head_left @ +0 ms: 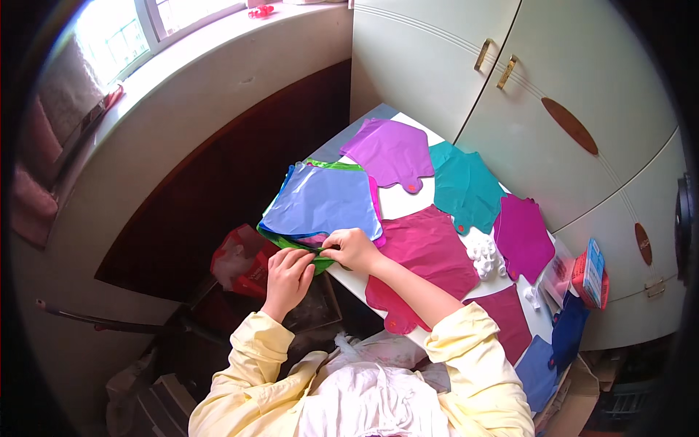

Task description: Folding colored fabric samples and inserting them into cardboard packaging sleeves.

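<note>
A stack of flat plastic sheets (pixel 320 202) lies at the near left corner of a white table (pixel 404 204), with a pale blue sheet on top and green and pink ones showing beneath. My left hand (pixel 287 280) and my right hand (pixel 351 247) meet at the stack's near edge. Both pinch the green bottom sheet (pixel 287 244) where it hangs over the table edge. My sleeves are pale yellow.
More flat sheets are spread over the table: purple (pixel 389 151), teal (pixel 466 188), magenta (pixel 523 237), dark pink (pixel 429 258) and blue (pixel 539 368). Small white pieces (pixel 484 255) lie among them. A red bag (pixel 240 262) sits below the table. Pale cupboard doors (pixel 539 95) stand behind.
</note>
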